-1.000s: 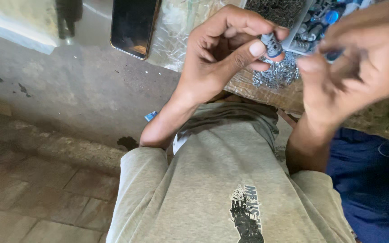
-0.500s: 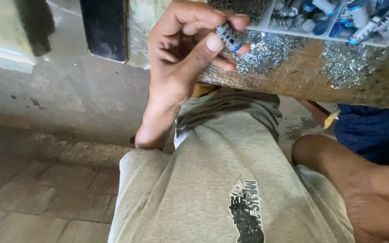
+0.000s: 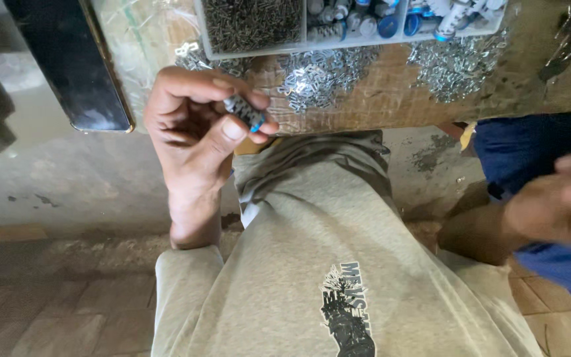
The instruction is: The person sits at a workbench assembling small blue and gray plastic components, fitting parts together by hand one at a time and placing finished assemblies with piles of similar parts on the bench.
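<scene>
Cylinder, small, grey with blue end (image 3: 246, 114): pinched between thumb and fingers of the left hand (image 3: 196, 135), just below the front edge of the surface (image 3: 391, 106). Right hand (image 3: 563, 205): blurred; whether open or closed cannot be told. It has left the cylinder and dropped well below the surface, so the left hand holds alone. Compartment tray (image 3: 338, 26) and loose metal clips (image 3: 315, 76) lie on the surface.

Held part: I see a small grey ribbed cylinder (image 3: 244, 112) with a blue end.
Pose: tilted, blue tip pointing lower right.
Place: pinched in my left hand (image 3: 196, 135), just before the bench edge.
</scene>
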`<state>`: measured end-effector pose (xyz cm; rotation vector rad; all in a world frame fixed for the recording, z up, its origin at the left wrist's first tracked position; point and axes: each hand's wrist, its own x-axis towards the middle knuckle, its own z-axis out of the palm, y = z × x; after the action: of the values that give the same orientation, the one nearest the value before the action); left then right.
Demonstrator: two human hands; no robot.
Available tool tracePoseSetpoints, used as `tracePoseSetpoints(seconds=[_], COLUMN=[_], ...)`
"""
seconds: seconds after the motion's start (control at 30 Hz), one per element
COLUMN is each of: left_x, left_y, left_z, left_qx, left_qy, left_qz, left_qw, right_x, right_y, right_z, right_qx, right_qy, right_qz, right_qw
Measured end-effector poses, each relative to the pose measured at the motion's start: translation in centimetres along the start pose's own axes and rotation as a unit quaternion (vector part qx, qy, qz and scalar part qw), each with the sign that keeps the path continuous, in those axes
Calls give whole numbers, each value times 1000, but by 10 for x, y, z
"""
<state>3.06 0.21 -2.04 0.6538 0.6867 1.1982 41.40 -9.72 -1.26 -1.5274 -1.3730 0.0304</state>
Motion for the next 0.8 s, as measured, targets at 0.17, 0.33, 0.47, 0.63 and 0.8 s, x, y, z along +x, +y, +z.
tracePoseSetpoints(seconds=[0.17,0.33,0.47,0.63,0.8], left_x=[-7,-9,-11,-16,-16], left_y=[-7,-19,-28,-33,-32], left_z=[-2,7,13,17,16], left_qx=[0,-25,-43,-35,-45], left_qy=[-54,-104,-123,-127,-121], left_qz=[-31,-86,-127,-153,-165], left_qw=[998,991,983,979,978], right_x=[21,36,35,22,21], right_y=[38,25,30,38,34], right_z=[3,11,10,-3,-5], right_qx=[-170,-391,-165,-113,-285], right_qy=[-227,-308,-280,-236,-328], right_qz=[11,-176,42,199,-81], right_qw=[959,849,945,944,897])
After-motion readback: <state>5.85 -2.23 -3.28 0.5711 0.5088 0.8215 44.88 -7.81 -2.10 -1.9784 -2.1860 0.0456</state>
